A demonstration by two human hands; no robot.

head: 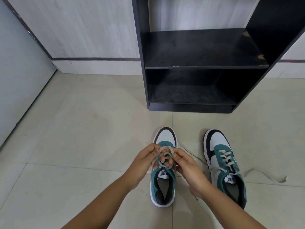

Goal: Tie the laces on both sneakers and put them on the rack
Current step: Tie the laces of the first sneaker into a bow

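Both hands were busy over the nearer sneaker when I checked the feed: my left hand [145, 157] and right hand [186, 164] sat close together, each pinched shut on the grey laces [165, 150] of the left sneaker [162, 187], which crossed in a loop between the fingertips. That shoe stood on the tiled floor [74, 146], toe pointing at the black rack [198, 63] ahead. I judged the step in hand to be the bow on this first shoe, not yet pulled tight. The right sneaker [226, 169] stood just beside it, apart, its loose lace [264, 176] trailing out over the tiles, so it was untied. Both rack shelves I could see held nothing. Next, as I read it, I needed to draw the loops outward evenly to seat the knot without letting either slip, then shift to the other shoe.
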